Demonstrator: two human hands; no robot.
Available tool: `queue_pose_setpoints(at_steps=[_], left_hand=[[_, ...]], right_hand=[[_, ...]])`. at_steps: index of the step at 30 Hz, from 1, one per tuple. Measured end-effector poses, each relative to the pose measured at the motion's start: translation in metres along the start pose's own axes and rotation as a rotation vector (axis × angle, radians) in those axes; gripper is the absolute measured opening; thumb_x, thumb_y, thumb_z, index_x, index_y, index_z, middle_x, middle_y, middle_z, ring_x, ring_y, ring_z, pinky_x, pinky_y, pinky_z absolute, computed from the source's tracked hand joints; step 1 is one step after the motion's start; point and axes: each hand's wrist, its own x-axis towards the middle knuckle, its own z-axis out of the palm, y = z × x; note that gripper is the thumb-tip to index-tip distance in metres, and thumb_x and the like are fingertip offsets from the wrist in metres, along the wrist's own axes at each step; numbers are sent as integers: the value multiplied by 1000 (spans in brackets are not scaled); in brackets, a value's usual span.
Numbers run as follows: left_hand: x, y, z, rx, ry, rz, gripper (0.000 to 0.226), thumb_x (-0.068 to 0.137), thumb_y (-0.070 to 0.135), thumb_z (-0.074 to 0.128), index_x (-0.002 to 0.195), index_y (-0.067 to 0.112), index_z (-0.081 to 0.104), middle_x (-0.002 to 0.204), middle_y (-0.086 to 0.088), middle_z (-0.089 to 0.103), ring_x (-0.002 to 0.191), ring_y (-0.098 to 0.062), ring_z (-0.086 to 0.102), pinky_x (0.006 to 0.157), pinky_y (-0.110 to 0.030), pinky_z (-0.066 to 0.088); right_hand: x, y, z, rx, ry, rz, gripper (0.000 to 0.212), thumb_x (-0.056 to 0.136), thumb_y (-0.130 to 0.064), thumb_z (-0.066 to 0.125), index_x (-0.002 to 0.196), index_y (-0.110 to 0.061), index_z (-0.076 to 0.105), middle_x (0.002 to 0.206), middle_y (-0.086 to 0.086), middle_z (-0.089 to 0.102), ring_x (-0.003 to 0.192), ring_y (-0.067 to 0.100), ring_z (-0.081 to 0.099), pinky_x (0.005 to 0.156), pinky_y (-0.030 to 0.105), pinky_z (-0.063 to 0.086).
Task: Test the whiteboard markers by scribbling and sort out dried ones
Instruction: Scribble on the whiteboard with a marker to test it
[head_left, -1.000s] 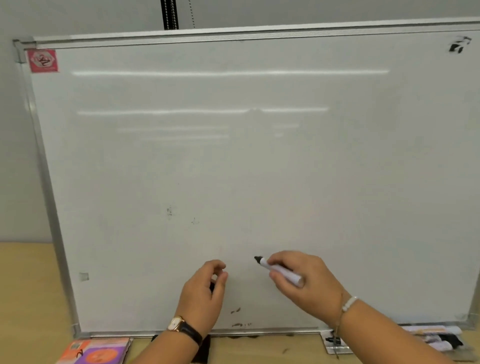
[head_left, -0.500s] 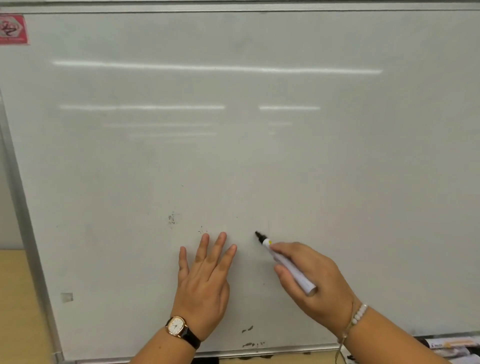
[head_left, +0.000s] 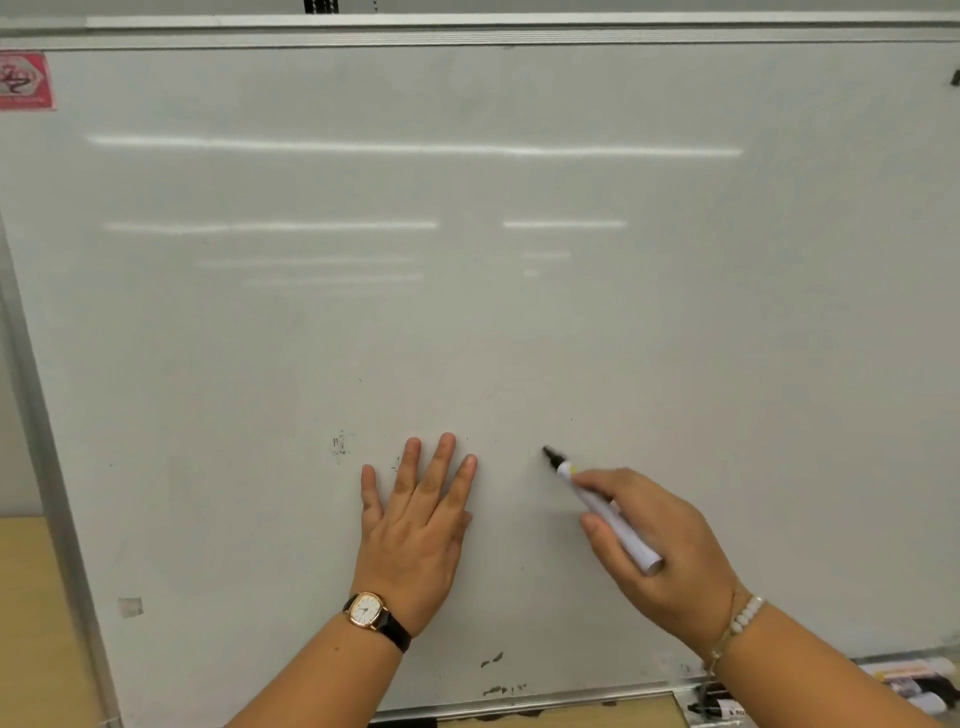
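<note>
Spare markers (head_left: 914, 680) at 4 o'clock were cut off. Your left hand (head_left: 415, 525) lay flat on the whiteboard (head_left: 467, 312); your right hand (head_left: 660, 545) gripped the marker (head_left: 597, 504), open board toward 12 o'clock.

The whiteboard (head_left: 467, 322) is showing a pale grey-white face streaked with bright white reflections, and its frame (head_left: 48, 467) is gleaming silver. The sticker (head_left: 26, 80) is glowing pinkish red around a dark squiggle. Black smudges (head_left: 492, 660) are dotting the board's lower part. The marker (head_left: 621, 532) is showing a white barrel, a black tip and a small yellow patch behind it. The watch (head_left: 368, 609) is showing a gold case, white dial and black strap. The bracelet (head_left: 745, 616) is displaying white beads on a thin tan cord. The table (head_left: 31, 597) is showing light yellowish wood. The spare markers (head_left: 914, 675) are showing white, black and orange.
</note>
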Motion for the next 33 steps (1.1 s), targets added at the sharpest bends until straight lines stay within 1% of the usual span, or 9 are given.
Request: queue_pose_setpoints(at_steps=[3,6,10,14,18,21,24,29,33], left_hand=[[-1,-1,3,12,19,1,50,103,36,12,152,29,4,160,7,-3,147,-22,-3,114,-53,-5],[-2,-1,5,6,27,-8,49,104,34,11,152,29,5,160,6,-2,147,-23,-2,115,-53,-4],[-3,0,6,5,26,-12,49,103,32,11,152,28,6,160,6,-2,147,-23,-1,115,-53,-4],[-3,-1,7,8,31,0,50,103,31,12,152,28,5,160,6,-2,147,-23,-2,115,-53,-5],[-3,-1,7,7,35,0,50,102,30,13,152,28,5,160,6,-2,147,-23,-2,115,-53,-5],[-3,-2,6,7,31,3,50,102,30,13,152,28,5,160,6,-3,147,-22,-2,115,-53,-5],[-3,-3,6,9,24,1,50,102,31,12,152,28,5,160,6,-3,147,-22,-3,115,-53,-5],[-3,-2,6,5,13,-2,50,103,32,11,152,29,4,160,7,-3,147,-22,-3,115,-53,-5],[-3,-2,5,-2,10,-9,50,103,32,12,152,29,5,160,8,-3,147,-21,-3,115,-52,-5]], right_hand=[[-1,3,-5,68,91,68,28,89,-33,50,109,-19,64,98,-21,61,83,-6,59,72,5,42],[-7,3,-4,6,-52,25,25,88,-34,51,107,-25,64,96,-23,63,82,-11,57,72,2,40],[-6,9,-9,65,124,87,27,88,-33,50,104,-18,66,94,-17,65,80,-4,60,69,6,43],[-7,8,-10,27,9,34,22,87,-32,51,100,-24,67,92,-27,61,79,-10,59,70,5,43],[-5,13,-13,78,124,77,28,87,-32,49,99,-17,69,91,-20,65,79,-2,62,67,11,47],[-6,12,-14,49,75,53,28,87,-32,49,98,-18,70,90,-19,65,79,-4,61,68,10,47],[-6,14,-16,41,114,63,30,88,-32,48,100,-15,69,89,-15,66,78,-2,61,67,10,47],[-6,16,-22,0,76,39,28,86,-31,49,94,-15,71,87,-19,64,76,-3,60,67,7,46],[-4,23,-30,-11,181,65,30,88,-30,47,96,-12,69,86,-13,64,76,2,59,66,10,46]])
